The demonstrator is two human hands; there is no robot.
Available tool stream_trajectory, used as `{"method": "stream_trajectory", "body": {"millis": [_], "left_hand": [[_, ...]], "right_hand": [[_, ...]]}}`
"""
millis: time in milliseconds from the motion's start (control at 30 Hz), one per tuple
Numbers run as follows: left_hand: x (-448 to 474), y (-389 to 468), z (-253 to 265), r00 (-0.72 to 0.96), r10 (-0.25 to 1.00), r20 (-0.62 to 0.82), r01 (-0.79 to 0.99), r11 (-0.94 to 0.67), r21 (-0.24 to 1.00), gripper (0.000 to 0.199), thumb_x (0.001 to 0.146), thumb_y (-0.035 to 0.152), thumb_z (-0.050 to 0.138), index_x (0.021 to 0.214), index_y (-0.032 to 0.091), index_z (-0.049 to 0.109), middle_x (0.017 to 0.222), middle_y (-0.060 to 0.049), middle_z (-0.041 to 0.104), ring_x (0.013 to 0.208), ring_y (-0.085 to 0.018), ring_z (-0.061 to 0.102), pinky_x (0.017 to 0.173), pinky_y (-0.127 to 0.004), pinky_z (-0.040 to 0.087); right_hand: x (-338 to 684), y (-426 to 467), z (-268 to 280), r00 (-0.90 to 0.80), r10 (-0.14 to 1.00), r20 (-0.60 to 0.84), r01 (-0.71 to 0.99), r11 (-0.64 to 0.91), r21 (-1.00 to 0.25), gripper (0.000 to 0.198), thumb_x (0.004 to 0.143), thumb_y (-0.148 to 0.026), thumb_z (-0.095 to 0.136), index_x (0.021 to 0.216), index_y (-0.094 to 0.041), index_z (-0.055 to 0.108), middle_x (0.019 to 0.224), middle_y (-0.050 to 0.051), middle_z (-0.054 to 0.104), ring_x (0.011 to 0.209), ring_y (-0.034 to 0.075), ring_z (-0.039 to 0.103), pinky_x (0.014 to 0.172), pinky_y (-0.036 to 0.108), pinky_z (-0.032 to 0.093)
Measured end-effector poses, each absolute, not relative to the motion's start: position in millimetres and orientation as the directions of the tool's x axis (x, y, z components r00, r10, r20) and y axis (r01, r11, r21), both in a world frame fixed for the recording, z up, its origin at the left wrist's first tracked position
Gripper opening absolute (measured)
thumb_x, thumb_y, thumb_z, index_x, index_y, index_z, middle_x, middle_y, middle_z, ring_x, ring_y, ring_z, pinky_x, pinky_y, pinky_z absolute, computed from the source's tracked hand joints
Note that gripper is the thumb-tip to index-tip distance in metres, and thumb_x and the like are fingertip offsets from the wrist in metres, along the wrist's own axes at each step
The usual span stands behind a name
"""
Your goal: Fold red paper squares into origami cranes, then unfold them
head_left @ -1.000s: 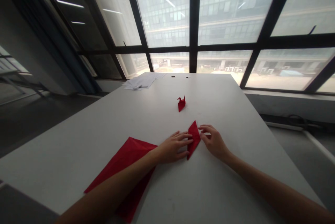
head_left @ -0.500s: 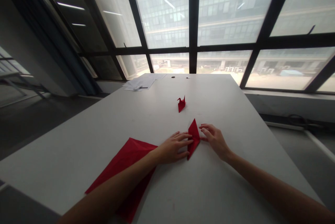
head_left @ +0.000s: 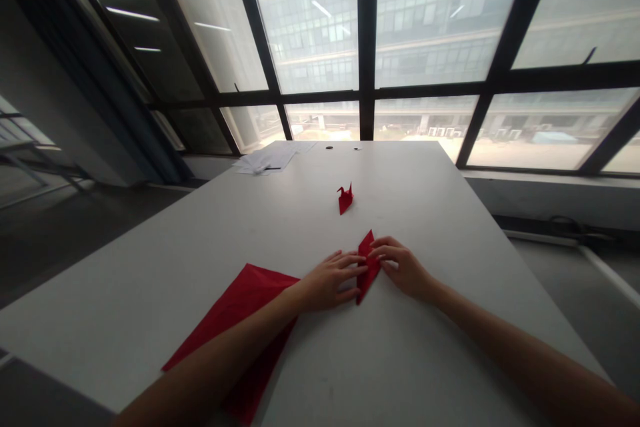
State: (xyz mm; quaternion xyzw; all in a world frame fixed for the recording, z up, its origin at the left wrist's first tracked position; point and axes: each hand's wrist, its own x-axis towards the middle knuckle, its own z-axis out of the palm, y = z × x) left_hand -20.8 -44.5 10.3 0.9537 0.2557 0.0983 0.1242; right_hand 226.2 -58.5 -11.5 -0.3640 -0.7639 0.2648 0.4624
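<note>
Centrally, on a broad white desk [head_left: 450, 227], a small folded red paper [head_left: 367, 282] lay flat, a slim kite-like shape with its narrow points toward twelve and just past six o'clock. Taking that paper as the middle of the clock, the left hand [head_left: 330, 285] was at nine o'clock, open and palm down with its fingers spread; its fingertips rested on the paper's left side and gripped nothing. The right hand [head_left: 406, 272] was at three o'clock, half open with bent fingers, its fingertips over the paper's right side and its thumb near the corner there. Whether finger and thumb pinched a layer between them could not be told.

Working well here seemed to call for a light, steady left hand, so the paper neither slid nor wrinkled, while the right fingertips brought the edges into line before pressing any crease. Pushing hard at the narrow points would likely have bent them.

Farther off, near eleven o'clock, stood a small red paper crane [head_left: 345, 202], apart from both hands. A larger red sheet [head_left: 239, 302] lay toward eight o'clock, partly hidden by the left forearm [head_left: 215, 357], and white papers [head_left: 277, 156] were spread at ten o'clock.
</note>
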Motion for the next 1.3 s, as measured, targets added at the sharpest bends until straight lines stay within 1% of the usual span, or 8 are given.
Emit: {"method": "stream_trajectory", "body": {"millis": [67, 200, 300, 533, 733, 933, 1100, 1300], "left_hand": [[-20.8, -44.8, 11.1, 0.85, 0.512, 0.121, 0.464, -0.838, 0.286, 0.054, 0.093, 0.036, 0.059, 0.145, 0.035, 0.043, 0.153, -0.002, 0.043, 0.142, -0.025, 0.037, 0.121, -0.048, 0.023], [-20.5, -45.2, 11.6, 0.852, 0.508, 0.126, 0.463, -0.844, 0.272, 0.054, 0.093, 0.035, 0.06, 0.145, 0.034, 0.044, 0.152, -0.002, 0.044, 0.142, -0.024, 0.038, 0.121, -0.047, 0.023], [-20.1, -44.8, 10.4, 0.851, 0.507, 0.136, 0.46, -0.846, 0.27, 0.055, 0.092, 0.035, 0.061, 0.144, 0.033, 0.045, 0.151, -0.003, 0.045, 0.141, -0.024, 0.039, 0.121, -0.046, 0.025], [-20.6, -44.8, 9.2, 0.847, 0.513, 0.139, 0.463, -0.841, 0.279, 0.056, 0.091, 0.034, 0.062, 0.144, 0.034, 0.045, 0.151, -0.002, 0.045, 0.14, -0.025, 0.04, 0.121, -0.047, 0.025], [-20.9, -44.5, 9.1, 0.851, 0.507, 0.14, 0.457, -0.844, 0.28, 0.055, 0.092, 0.035, 0.061, 0.144, 0.034, 0.045, 0.15, -0.003, 0.046, 0.14, -0.025, 0.04, 0.12, -0.048, 0.025], [-20.3, -44.9, 9.6, 0.852, 0.502, 0.147, 0.455, -0.85, 0.266, 0.056, 0.091, 0.034, 0.061, 0.145, 0.034, 0.045, 0.15, -0.004, 0.046, 0.14, -0.026, 0.041, 0.12, -0.049, 0.026], [-20.0, -45.3, 10.4, 0.85, 0.503, 0.154, 0.453, -0.849, 0.273, 0.056, 0.092, 0.036, 0.061, 0.145, 0.034, 0.044, 0.15, -0.003, 0.046, 0.14, -0.026, 0.04, 0.12, -0.047, 0.025], [-20.3, -45.0, 9.7, 0.849, 0.509, 0.14, 0.456, -0.841, 0.29, 0.057, 0.092, 0.036, 0.06, 0.146, 0.035, 0.042, 0.151, -0.002, 0.045, 0.14, -0.026, 0.039, 0.121, -0.048, 0.025]], "right_hand": [[227.5, -57.8, -14.3, -0.238, 0.824, 0.513, 0.43, 0.563, -0.705, 0.034, 0.082, -0.002, 0.046, 0.099, -0.021, 0.069, 0.111, 0.008, 0.062, 0.103, 0.019, 0.061, 0.09, 0.034, 0.05], [225.9, -63.2, -17.7, -0.13, 0.889, 0.44, 0.721, 0.389, -0.573, 0.031, 0.083, -0.004, 0.048, 0.101, -0.021, 0.068, 0.097, 0.009, 0.067, 0.095, 0.023, 0.062, 0.088, 0.037, 0.047], [219.5, -71.1, -17.7, -0.132, 0.908, 0.398, 0.782, 0.342, -0.522, 0.025, 0.086, -0.009, 0.049, 0.1, -0.022, 0.066, 0.093, 0.01, 0.069, 0.093, 0.025, 0.062, 0.085, 0.037, 0.046], [211.6, -75.6, -23.9, -0.102, 0.929, 0.357, 0.688, 0.325, -0.649, 0.047, 0.074, -0.002, 0.053, 0.116, -0.023, 0.059, 0.097, 0.007, 0.066, 0.086, 0.022, 0.06, 0.081, 0.035, 0.048], [216.2, -68.5, -23.1, -0.114, 0.921, 0.372, 0.562, 0.369, -0.741, 0.042, 0.075, -0.001, 0.05, 0.11, -0.022, 0.063, 0.098, 0.005, 0.063, 0.078, 0.016, 0.06, 0.077, 0.032, 0.05], [216.8, -66.4, -17.3, -0.2, 0.888, 0.413, 0.462, 0.457, -0.76, 0.035, 0.075, -0.001, 0.049, 0.096, -0.021, 0.068, 0.101, 0.005, 0.062, 0.081, 0.016, 0.06, 0.075, 0.03, 0.051], [215.3, -67.9, -12.7, -0.267, 0.84, 0.472, 0.379, 0.542, -0.75, 0.041, 0.071, 0.004, 0.043, 0.091, -0.021, 0.068, 0.103, 0.006, 0.063, 0.097, 0.019, 0.061, 0.089, 0.034, 0.05], [219.9, -62.6, -13.8, -0.33, 0.811, 0.484, 0.484, 0.585, -0.651, 0.026, 0.085, -0.004, 0.052, 0.091, -0.023, 0.07, 0.099, 0.005, 0.068, 0.095, 0.02, 0.06, 0.088, 0.035, 0.05]]}}
